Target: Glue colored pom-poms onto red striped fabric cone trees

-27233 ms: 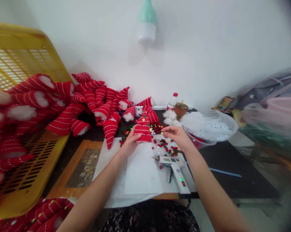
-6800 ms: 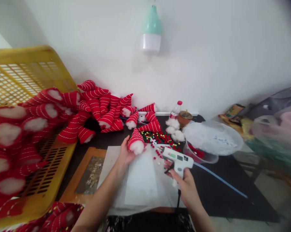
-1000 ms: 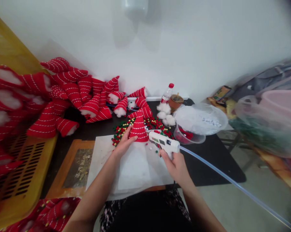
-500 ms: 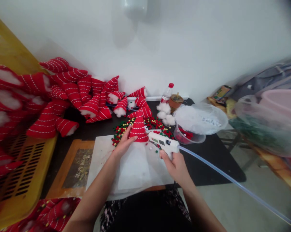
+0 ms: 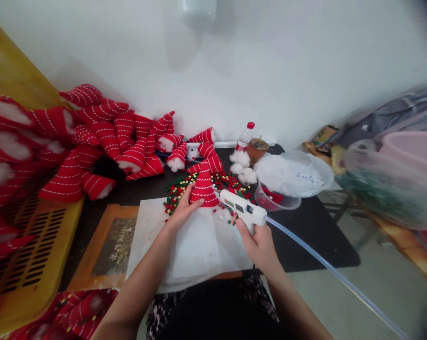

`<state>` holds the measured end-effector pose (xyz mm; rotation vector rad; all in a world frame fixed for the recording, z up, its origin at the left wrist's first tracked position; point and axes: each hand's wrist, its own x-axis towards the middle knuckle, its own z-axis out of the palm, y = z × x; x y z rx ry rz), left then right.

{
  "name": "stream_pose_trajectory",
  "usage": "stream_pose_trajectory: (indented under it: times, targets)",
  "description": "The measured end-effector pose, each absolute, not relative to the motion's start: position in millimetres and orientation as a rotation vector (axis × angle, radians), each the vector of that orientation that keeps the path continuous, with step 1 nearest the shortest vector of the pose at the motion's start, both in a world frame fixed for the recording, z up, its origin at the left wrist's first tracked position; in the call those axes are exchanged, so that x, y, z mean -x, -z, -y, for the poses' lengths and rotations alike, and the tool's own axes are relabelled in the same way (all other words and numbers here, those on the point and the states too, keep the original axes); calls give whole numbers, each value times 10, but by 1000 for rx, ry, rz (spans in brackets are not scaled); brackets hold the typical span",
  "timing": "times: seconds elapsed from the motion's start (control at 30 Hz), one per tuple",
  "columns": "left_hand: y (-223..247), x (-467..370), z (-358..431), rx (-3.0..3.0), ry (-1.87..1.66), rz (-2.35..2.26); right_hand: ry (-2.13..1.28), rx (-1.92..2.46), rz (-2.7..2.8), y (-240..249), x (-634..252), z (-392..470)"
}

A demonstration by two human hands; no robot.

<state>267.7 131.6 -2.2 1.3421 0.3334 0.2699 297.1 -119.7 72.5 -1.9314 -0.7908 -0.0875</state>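
My left hand [image 5: 184,208] is closed on the lower left side of a red cone-shaped hat [image 5: 203,186] with white dashed stripes. The hat stands tip up at the back of the white paper [image 5: 195,250]. In my right hand [image 5: 258,243] is a white hot glue gun [image 5: 243,208], held by its handle, with its nozzle at the hat's lower right edge. Whether the nozzle touches the fabric I cannot tell. A long translucent glue stick [image 5: 305,248] runs out of the gun's back. Small red, green and yellow pom-poms [image 5: 176,193] lie scattered behind and around the hat.
Many stuffed red hats [image 5: 107,137] are heaped at the left, partly over a yellow crate [image 5: 39,293]. White fluff tufts [image 5: 247,174], a bottle [image 5: 244,137], a brown pot [image 5: 258,148] and a plastic tub [image 5: 291,203] stand at the back right. A wooden-framed board [image 5: 89,259] lies left of the paper.
The glue gun has shifted slightly right and its nozzle now sits a little higher along the hat's right edge. The glue stick swung with it. My left hand keeps its hold.
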Motion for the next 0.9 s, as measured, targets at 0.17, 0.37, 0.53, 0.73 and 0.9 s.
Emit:
stream_pose_trajectory:
  times: [0.17, 0.37, 0.53, 0.73, 0.9]
  targets:
    - [-22, -2688, -1291, -1633, -327, -233, 46, 1991, 875, -692, -2905, 1109]
    - [-12, -2706, -1286, -1806, -413, -199, 114, 2068, 932, -629, -2892, 1045]
    - [-27, -2693, -1283, -1868, -410, -206, 135, 2089, 939, -602, -2908, 1040]
    - [-33, -2680, -1283, -1884, -423, -209, 158, 2085, 956, -603, -2908, 1045]
    - [-40, -2686, -1278, -1882, -404, -217, 132, 2100, 959, -628, -2908, 1062]
